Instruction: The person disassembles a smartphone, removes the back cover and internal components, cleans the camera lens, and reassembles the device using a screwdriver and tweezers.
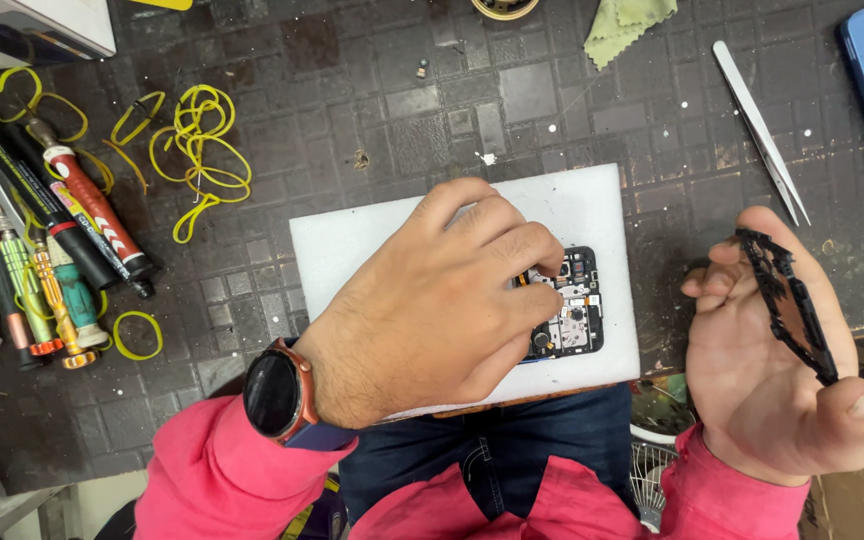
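On the white pad, I see my left hand covering the phone, fingers pressed down; my right hand (well apart) pinches a black frame.

Bright even overhead light; soft shadows; sharp focus

sleeves: bright pink, plain
watch: black face, coppery rim, dark blue strap
foam pad: plain white
opened phone: black inside, silver and gold bits seen
plastic frame in the right hand: black
rubber bands: yellow
cloth: pale green
tweezers: silver
counter: dark grey mat, square grid pattern, speckled white
screwdrivers: green, orange, teal handles
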